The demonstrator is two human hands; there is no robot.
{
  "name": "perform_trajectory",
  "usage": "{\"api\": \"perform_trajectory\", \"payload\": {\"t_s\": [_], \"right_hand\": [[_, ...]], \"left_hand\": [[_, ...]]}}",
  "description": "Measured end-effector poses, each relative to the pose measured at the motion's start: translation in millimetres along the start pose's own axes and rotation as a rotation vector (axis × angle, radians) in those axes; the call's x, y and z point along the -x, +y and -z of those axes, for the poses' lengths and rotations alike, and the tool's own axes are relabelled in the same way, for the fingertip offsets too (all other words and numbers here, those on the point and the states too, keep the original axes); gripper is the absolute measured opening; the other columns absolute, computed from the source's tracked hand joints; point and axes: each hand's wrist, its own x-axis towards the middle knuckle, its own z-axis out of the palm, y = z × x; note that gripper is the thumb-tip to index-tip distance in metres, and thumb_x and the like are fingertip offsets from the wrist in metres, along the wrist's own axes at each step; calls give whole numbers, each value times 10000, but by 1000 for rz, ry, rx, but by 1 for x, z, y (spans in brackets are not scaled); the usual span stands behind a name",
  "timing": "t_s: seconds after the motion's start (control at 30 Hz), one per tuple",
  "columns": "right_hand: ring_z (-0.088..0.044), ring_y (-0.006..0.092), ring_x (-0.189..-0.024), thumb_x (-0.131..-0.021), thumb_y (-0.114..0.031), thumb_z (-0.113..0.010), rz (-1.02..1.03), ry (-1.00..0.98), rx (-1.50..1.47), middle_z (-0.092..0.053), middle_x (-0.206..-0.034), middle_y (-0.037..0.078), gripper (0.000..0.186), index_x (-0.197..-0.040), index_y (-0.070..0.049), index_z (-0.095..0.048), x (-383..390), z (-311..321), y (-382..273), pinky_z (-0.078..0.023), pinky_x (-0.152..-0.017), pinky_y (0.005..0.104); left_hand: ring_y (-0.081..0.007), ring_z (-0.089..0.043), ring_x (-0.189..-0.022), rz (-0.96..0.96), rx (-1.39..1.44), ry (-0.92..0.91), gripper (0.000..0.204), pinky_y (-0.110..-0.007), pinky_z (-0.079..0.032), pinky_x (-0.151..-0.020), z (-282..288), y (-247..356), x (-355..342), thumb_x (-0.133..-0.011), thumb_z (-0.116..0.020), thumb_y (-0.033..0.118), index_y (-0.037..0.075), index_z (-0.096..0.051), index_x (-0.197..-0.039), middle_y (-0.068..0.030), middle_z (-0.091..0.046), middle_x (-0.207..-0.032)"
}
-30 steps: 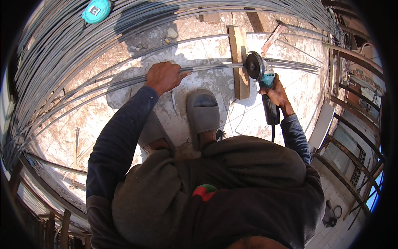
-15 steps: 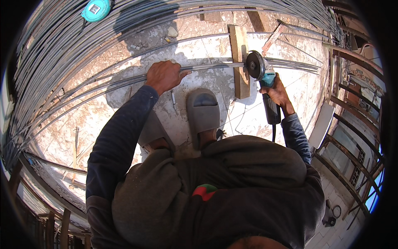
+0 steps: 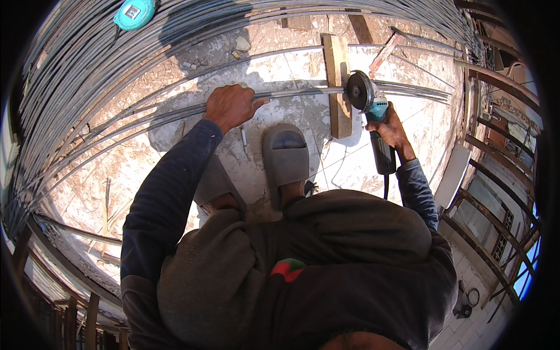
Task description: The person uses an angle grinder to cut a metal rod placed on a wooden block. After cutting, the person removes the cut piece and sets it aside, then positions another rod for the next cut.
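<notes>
My left hand [image 3: 232,106] is closed around a small bundle of thin steel bars [image 3: 298,92] that runs left to right in front of my feet. The bars rest across a wooden block [image 3: 338,108]. Just right of that block, my right hand [image 3: 389,125] grips the black body of a teal-headed angle grinder [image 3: 382,149]. Its dark cutting disc [image 3: 360,91], partly covered by a guard, stands at the bars; whether it touches them I cannot tell. Beyond the disc, the bars' ends [image 3: 417,91] stick out to the right.
A large stack of long steel bars [image 3: 87,76] curves along the far and left sides, with a teal tape measure [image 3: 135,13] on it. A white marker-like stick [image 3: 244,139] lies by my sandals [image 3: 286,154]. Rubble bits [image 3: 242,44] lie farther off; metal framing [image 3: 496,157] rises at right.
</notes>
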Motion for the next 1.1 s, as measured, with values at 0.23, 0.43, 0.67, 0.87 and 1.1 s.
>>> {"api": "perform_trajectory", "payload": {"t_s": [0.23,0.43,0.67,0.87,1.1], "right_hand": [[-576,314,-1050,-599,-142,-759,21,6,-20,-590,-1131,183,815,-1306,14,-385,-1,-1,3,-458,-987,424],[-580,322,-1055,-608,-127,-758,42,18,-23,-595,-1129,190,784,-1291,8,-397,2,-1,0,-459,-992,429],[-584,331,-1053,-611,-122,-764,48,26,-36,-596,-1129,195,775,-1284,4,-401,1,-1,3,-457,-997,438],[-592,330,-1036,-597,-144,-761,44,25,-31,-600,-1113,196,801,-1289,17,-393,2,-2,0,-464,-987,434],[-602,309,-987,-594,-154,-756,29,27,-29,-601,-1071,186,805,-1286,28,-389,2,-2,0,-485,-952,429]], "left_hand": [[-370,-669,-668,0,1,-4,596,-478,-526,-618,0,0,1,-933,-535,573,26,-689,-753,-200,-658,-700],[-370,-669,-679,4,-1,-9,595,-478,-527,-627,1,1,0,-933,-533,573,26,-689,-761,-201,-655,-702],[-372,-664,-670,4,13,-6,594,-482,-524,-621,1,1,0,-930,-540,572,26,-687,-749,-202,-649,-692],[-366,-663,-670,-1,12,3,589,-480,-523,-620,2,1,1,-932,-539,570,30,-689,-751,-195,-648,-683],[-361,-665,-678,4,12,-10,587,-479,-522,-627,1,0,0,-937,-531,570,33,-691,-761,-190,-650,-686]]}}
